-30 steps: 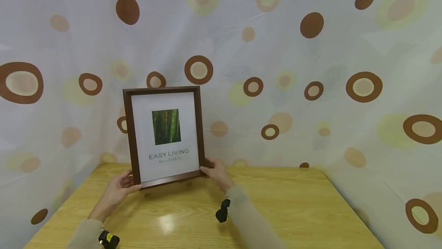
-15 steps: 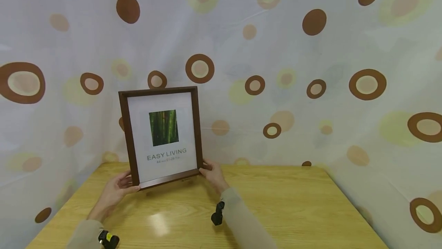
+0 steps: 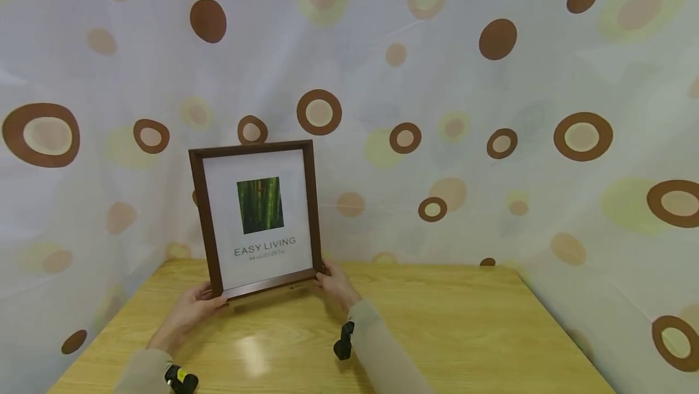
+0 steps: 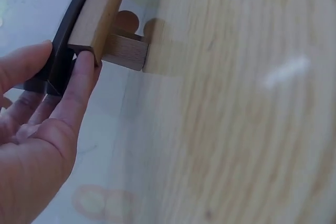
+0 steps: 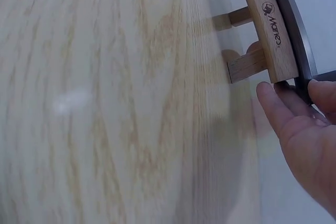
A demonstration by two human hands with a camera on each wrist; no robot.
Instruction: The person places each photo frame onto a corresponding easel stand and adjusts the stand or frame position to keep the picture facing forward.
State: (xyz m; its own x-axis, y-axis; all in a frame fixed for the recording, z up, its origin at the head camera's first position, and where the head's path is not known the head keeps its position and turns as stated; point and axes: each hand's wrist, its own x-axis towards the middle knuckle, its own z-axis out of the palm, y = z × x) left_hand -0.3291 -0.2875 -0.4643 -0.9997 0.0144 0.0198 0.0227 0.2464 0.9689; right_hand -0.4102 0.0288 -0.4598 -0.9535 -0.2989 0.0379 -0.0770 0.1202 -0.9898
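Left hand (image 3: pixel 188 316) and right hand (image 3: pixel 335 288) grip the picture frame (image 3: pixel 255 222) at its lower corners (image 3: pixel 217 288), suiting a probably rigid, fragile item.

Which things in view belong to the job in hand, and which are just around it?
Job:
brown rectangular picture frame
pale wooden stand with dark lettering
left hand
right hand

Just around:
yellow wooden table
white brown-circled wall covering
black wrist devices
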